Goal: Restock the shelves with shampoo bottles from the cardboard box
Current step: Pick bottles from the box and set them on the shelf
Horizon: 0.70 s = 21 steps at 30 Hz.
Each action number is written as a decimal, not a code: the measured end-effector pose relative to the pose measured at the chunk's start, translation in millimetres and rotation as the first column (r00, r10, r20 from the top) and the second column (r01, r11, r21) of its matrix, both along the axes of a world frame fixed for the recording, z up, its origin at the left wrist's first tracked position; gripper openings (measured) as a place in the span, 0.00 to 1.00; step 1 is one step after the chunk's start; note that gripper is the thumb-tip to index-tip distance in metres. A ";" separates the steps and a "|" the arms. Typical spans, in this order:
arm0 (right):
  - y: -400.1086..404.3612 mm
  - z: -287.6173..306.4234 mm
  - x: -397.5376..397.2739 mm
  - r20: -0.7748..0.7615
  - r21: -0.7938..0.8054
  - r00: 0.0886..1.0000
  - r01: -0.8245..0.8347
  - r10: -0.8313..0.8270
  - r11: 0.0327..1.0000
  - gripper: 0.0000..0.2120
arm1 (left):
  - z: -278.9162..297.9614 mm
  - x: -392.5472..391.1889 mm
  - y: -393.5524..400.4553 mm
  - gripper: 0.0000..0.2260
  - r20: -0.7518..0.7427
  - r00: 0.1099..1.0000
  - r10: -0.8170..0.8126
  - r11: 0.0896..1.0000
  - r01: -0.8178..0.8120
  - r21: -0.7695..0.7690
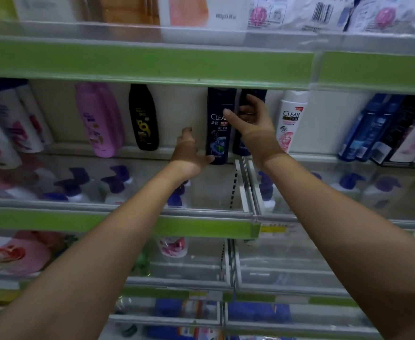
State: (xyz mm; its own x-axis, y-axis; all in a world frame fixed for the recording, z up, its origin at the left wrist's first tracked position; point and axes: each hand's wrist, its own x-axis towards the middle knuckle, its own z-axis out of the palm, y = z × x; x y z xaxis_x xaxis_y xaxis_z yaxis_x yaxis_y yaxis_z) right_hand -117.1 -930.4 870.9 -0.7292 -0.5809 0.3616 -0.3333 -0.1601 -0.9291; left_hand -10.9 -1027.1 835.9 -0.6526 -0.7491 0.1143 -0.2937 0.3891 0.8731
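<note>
Both arms reach up to the middle shelf [118, 212], whose front rail is green. The left hand [189, 153] touches the lower left side of a dark blue Clear bottle [218, 133] standing upright, thumb against its base. The right hand [250, 123] curls around a second dark blue bottle [247, 99] just right of the first, thumb resting on the first bottle's label. Further right stands a white Clear bottle [290, 119]; to the left, a black bottle [144, 117] and a pink bottle [98, 119].
</note>
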 end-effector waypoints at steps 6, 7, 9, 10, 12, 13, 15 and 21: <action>55.4 -1.9 52.9 0.062 0.052 0.998 -0.003 0.000 0.999 0.27 | 24.6 76.5 63.9 0.28 -0.124 0.990 0.065 0.997 -0.069 -0.029; 67.6 -5.4 66.9 0.071 0.056 0.997 -0.016 0.012 0.998 0.25 | 22.4 93.4 76.2 0.29 -0.137 0.989 0.053 0.996 -0.062 -0.063; 90.7 -13.1 95.2 0.086 0.071 0.995 -0.059 0.053 0.996 0.23 | 21.8 129.2 102.0 0.27 -0.164 0.986 0.028 0.998 -0.038 -0.055; 101.1 -17.8 110.1 0.095 0.076 0.993 -0.084 0.077 0.994 0.22 | 19.5 145.5 113.3 0.26 -0.188 0.981 0.039 0.998 -0.047 -0.039; 115.3 -26.6 139.4 0.101 0.093 0.988 -0.127 0.118 0.988 0.18 | 11.3 176.6 129.8 0.25 -0.203 0.976 0.079 0.997 -0.082 -0.004; 120.0 -30.9 153.7 0.109 0.105 0.985 -0.146 0.135 0.984 0.17 | 4.9 190.4 135.0 0.24 -0.193 0.977 0.094 0.996 -0.093 0.012; 125.7 -42.7 186.3 0.146 0.131 0.976 -0.183 0.164 0.974 0.15 | -9.1 220.2 144.4 0.23 -0.162 0.979 0.124 0.991 -0.114 0.067; 130.3 -82.0 258.1 0.278 0.194 0.928 -0.309 0.250 0.931 0.11 | -56.1 291.0 145.1 0.22 -0.055 0.981 0.186 0.971 -0.175 0.162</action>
State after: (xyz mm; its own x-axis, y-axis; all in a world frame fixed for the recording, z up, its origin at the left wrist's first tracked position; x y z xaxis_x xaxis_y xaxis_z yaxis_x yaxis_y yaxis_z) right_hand 140.9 -800.1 789.0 -0.5731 -0.8191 0.0249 -0.0644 0.0147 -0.9978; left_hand 280.0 -882.0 779.8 -0.4996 -0.8658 0.0274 -0.2833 0.1932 0.9394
